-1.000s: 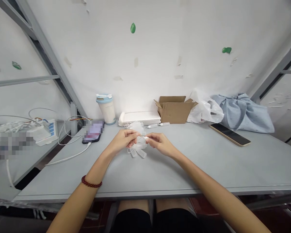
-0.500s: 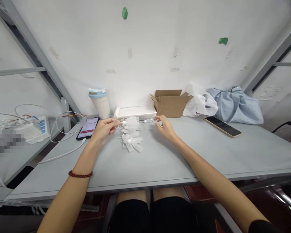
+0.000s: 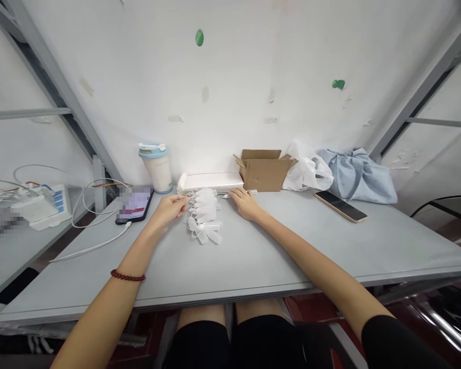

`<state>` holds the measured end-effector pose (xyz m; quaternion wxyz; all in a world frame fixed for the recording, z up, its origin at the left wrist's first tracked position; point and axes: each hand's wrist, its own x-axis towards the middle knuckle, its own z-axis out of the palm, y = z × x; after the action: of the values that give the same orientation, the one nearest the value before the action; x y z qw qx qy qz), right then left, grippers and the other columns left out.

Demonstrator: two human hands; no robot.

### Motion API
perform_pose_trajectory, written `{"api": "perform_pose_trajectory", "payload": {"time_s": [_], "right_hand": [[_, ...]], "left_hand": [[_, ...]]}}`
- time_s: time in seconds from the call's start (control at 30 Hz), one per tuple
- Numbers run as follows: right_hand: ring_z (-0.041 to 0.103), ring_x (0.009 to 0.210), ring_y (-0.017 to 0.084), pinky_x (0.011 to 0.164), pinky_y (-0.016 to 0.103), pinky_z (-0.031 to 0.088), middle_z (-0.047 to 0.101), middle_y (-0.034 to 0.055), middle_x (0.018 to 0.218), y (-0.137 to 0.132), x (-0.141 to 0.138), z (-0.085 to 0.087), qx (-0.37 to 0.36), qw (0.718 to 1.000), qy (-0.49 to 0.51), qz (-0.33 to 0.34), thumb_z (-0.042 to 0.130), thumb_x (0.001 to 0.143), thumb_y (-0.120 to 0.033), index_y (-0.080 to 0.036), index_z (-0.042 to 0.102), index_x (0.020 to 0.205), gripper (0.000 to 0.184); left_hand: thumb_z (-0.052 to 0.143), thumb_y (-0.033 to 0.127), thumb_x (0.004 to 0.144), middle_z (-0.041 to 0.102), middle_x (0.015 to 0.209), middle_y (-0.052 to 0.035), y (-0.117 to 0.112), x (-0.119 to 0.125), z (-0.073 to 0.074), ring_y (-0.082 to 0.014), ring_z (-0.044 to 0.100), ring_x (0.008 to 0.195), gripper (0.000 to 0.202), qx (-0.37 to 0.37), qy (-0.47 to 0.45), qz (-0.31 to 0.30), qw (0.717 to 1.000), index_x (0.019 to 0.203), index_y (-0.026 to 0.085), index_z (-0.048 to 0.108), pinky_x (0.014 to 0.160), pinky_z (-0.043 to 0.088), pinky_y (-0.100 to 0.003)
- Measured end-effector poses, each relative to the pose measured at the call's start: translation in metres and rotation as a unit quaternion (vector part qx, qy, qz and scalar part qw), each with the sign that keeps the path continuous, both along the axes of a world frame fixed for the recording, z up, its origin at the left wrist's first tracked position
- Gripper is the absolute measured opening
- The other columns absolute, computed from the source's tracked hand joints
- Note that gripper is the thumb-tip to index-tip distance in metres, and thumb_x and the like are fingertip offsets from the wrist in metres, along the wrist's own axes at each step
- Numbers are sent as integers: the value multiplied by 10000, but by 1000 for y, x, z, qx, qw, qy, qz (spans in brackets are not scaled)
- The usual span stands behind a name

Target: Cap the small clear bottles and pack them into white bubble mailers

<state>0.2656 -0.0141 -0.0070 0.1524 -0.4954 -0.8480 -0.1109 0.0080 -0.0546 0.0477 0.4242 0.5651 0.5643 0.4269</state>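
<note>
Several small translucent white tubes with thin loops lie in a heap (image 3: 204, 211) on the grey desk. At the heap's left edge my left hand (image 3: 169, 211) is closed in a pinch, with thumb and forefinger beside the loops; what is between them is too small to make out. To the right of the heap, my right hand (image 3: 248, 203) lies palm down with its fingers curled over one clear tube (image 3: 252, 191). That tube's pointed end shows left of the fingers and its other end shows to their right; the middle is hidden.
Behind the heap lies a long white box (image 3: 211, 180). An open cardboard box (image 3: 267, 173), a white plastic bag (image 3: 307, 169), a blue cloth bundle (image 3: 359, 174) and a phone (image 3: 341, 206) stand to the right. At left are a cup (image 3: 156, 169) and a charging phone (image 3: 135, 205).
My right hand has moved left, from the clear tube's right end to over its middle. My left hand stays at the heap's edge. The whole view has shifted slightly.
</note>
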Motion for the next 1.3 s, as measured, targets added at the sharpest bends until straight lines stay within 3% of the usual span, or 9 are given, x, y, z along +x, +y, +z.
{"api": "perform_pose_trajectory", "payload": {"time_s": [0.1,0.27,0.37,0.47,0.63,0.8,1.1,1.3], "right_hand": [[382,1144,278,884,410,330,522,156,1233,3,-3,1,6,1000,-15,-18,326,839,-40,-122,471,1268,461],[413,1056,292,867,409,331,567,157,1118,-3,2,1,-37,998,17,-53,396,893,-211,-124,582,1122,307],[451,1027,277,863,403,338,592,148,1086,-9,9,8,-46,995,57,-63,410,889,-208,-123,598,1083,282],[510,967,239,841,362,365,625,130,1040,-18,14,22,-50,982,174,-62,401,891,-218,-131,608,1047,273],[592,818,175,722,284,424,678,55,846,-45,2,41,-85,918,387,2,373,900,-323,-162,623,930,299],[587,881,178,713,291,450,668,62,1001,-65,-18,44,-81,906,410,57,467,858,-328,-190,619,982,240],[572,807,154,678,270,452,662,60,970,-69,-22,45,-47,899,428,83,493,842,-269,-180,613,975,200],[570,643,126,627,262,428,642,19,753,-70,-25,42,-70,887,445,98,491,836,-244,-167,591,979,190]], "left_hand": [[615,386,680,453,531,52,-1,3,-1,-51,333,418,278,2,4,0,1000,782,127,603,408,226,-190],[606,380,690,459,529,48,-2,5,0,-50,328,410,291,14,3,8,1000,820,120,614,406,208,-195],[608,380,695,455,537,46,-4,5,3,-45,318,415,284,23,-7,1,1000,797,116,613,411,207,-196],[616,376,693,445,537,47,-7,6,6,-43,321,426,267,32,-15,-8,999,752,115,612,423,219,-197],[632,369,688,465,547,42,-13,12,10,-44,339,433,255,30,-36,-66,997,760,124,616,432,236,-195],[591,384,720,520,590,19,-18,16,11,-54,363,421,254,0,-22,-136,990,769,136,625,409,246,-205],[616,397,721,533,588,14,-20,16,10,-59,393,439,264,-34,-16,-187,982,740,135,642,416,273,-208],[617,361,726,539,595,10,-21,17,8,-57,408,447,236,-36,-31,-194,980,759,131,656,419,274,-203]]}}
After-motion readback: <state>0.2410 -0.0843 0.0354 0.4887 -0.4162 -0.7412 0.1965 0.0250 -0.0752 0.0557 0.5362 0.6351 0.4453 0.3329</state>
